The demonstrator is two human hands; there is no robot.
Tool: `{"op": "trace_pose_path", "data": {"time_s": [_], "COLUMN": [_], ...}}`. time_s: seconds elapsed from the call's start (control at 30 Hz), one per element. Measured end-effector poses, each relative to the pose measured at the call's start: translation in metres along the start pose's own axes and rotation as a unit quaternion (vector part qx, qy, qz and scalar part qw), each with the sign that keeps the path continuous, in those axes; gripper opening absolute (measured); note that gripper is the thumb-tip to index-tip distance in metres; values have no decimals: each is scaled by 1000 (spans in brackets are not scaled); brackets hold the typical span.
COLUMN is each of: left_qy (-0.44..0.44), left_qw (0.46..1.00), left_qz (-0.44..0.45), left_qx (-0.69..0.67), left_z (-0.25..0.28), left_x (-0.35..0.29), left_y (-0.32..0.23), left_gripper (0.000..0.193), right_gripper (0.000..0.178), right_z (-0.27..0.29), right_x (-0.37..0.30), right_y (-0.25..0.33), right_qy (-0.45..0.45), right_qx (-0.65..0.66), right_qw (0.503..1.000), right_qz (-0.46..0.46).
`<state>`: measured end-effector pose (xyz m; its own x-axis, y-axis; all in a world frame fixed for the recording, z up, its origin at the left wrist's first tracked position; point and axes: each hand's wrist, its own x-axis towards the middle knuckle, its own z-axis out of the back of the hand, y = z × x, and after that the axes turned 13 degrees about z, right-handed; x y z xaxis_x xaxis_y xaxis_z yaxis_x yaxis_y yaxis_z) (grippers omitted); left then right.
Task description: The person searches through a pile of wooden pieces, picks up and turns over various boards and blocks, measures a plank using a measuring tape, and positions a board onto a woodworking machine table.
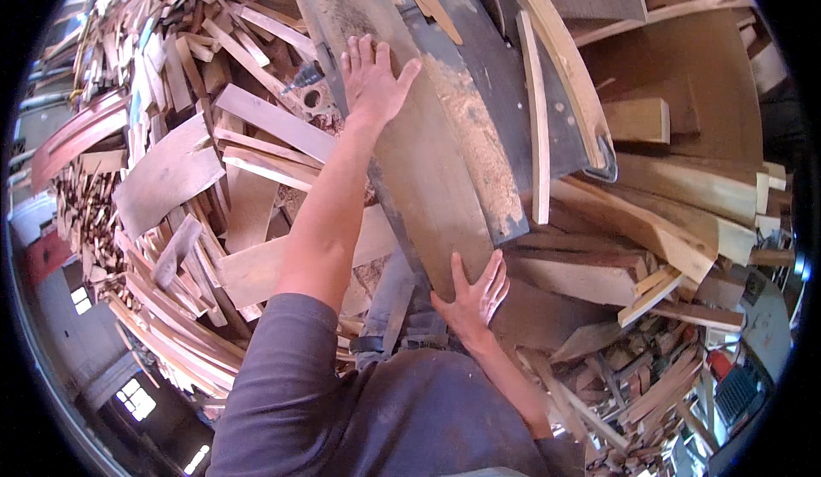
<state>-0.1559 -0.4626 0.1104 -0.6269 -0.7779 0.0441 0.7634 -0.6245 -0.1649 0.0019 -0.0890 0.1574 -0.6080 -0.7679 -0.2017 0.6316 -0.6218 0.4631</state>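
A long, wide wooden board (423, 169) lies lengthwise on a dark metal machine table (506, 220), running away from my body. My left hand (373, 79) rests flat on the board's far part, fingers spread. At its near end my right hand (475, 293) touches the edge, thumb and fingers apart, the fingers pointing forward along the right corner. Sawdust (466, 114) covers the table strip just right of the board. Further right, a narrow wooden strip (534, 118) and a long curved-looking batten (564, 58) lie along the table.
Heaped offcuts (184, 75) fill the left side, with loose planks (274, 122) close to the table. Thick timber beams (684, 191) are stacked at right, beside a large brown panel (714, 75). More scraps (658, 374) lie on the floor at lower right.
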Motion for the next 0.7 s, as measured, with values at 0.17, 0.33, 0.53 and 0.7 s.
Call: {"op": "trace_pose_path", "data": {"time_s": [0.17,0.33,0.53,0.7], "left_qy": [-8,-7,-7,-25], "left_qw": [1000,1000,1000,999], "left_qz": [10,12,11,2], "left_qx": [-13,-12,-22,-40], "left_z": [2,3,0,-3], "left_x": [21,47,83,122], "left_y": [8,10,18,25], "left_gripper": [80,81,82,79], "right_gripper": [90,89,89,92], "right_z": [2,6,12,15], "right_x": [20,44,82,117], "right_y": [4,9,21,30], "right_qy": [-15,-19,-16,-14], "right_qx": [4,-3,-5,-15], "right_qw": [1000,1000,1000,1000], "right_qz": [14,17,9,11]}}
